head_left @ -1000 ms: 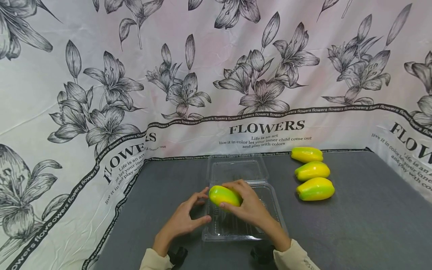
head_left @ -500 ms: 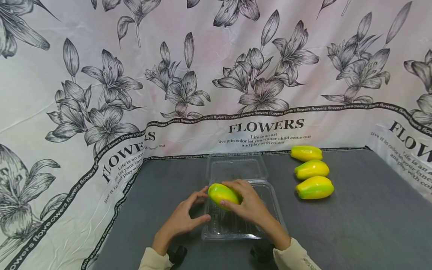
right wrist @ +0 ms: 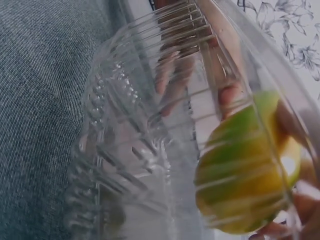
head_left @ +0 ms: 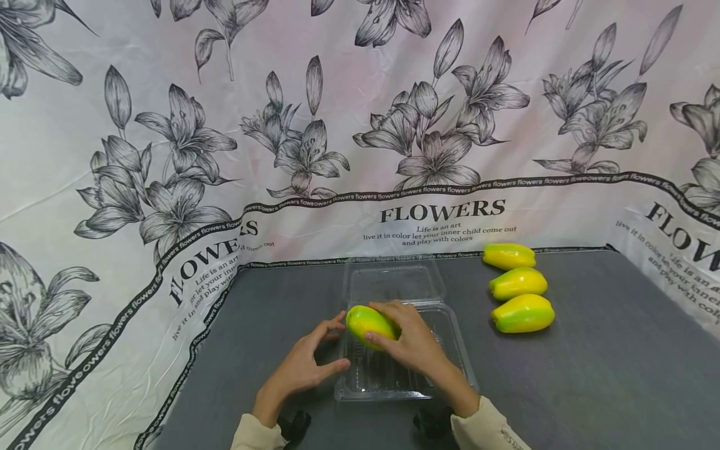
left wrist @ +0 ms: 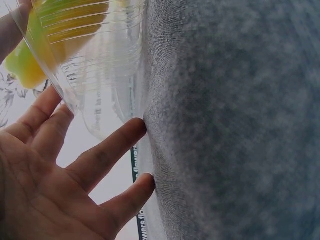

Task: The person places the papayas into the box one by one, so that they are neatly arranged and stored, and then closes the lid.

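Observation:
In the head view, my right hand grips a yellow-green papaya, thumb on the near side and fingers over the top. The fruit is above the left part of a clear plastic clamshell box, whose lid lies folded back. My left hand is beside the box's left edge, thumb and fingers spread, holding nothing. The left wrist view has its lower fingertips against the grey tabletop and others at the box wall. Through the box wall in the right wrist view, the papaya shows.
Three more papayas lie in a column on the right of the grey table, the back one, the middle one and the front one. A flower-printed cloth hangs behind and along the sides.
The papaya's left end has tilted up slightly in my right hand during the last second. My left hand keeps its place beside the box.

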`<state>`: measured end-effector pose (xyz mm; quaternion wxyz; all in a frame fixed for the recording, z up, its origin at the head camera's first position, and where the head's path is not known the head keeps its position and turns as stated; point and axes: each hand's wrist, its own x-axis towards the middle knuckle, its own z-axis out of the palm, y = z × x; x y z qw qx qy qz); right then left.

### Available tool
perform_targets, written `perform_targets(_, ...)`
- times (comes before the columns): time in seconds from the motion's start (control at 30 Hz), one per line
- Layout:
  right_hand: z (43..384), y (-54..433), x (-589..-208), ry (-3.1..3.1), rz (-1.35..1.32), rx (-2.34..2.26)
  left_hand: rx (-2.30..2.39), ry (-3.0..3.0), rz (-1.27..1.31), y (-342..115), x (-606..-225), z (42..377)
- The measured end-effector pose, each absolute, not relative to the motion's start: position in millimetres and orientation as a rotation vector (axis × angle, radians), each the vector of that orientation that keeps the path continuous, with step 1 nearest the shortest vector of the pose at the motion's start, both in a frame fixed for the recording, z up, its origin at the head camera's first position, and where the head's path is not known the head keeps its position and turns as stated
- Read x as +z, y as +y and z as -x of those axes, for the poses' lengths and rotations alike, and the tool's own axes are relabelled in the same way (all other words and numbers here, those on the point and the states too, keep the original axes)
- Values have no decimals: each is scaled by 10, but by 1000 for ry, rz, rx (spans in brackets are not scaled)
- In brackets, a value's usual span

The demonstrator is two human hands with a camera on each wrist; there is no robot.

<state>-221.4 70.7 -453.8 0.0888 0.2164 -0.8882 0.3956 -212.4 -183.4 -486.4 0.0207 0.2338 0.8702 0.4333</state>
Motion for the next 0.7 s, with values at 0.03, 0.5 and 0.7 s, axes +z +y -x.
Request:
perform_targets(0.03, 2213, 703, -4535, -2646, -639, 1174, 1345, 2696, -723, -1835, -4863, 2121)
perform_targets(0.5, 2223, 609, -4560, -2647, -631, 1192, 1321, 2717, -684, -1821, -4861, 2112)
perform_targets(0.7, 2216, 578, -4590, -2653, -630, 1187, 1322, 2714, -701, -1838, -4869, 2105)
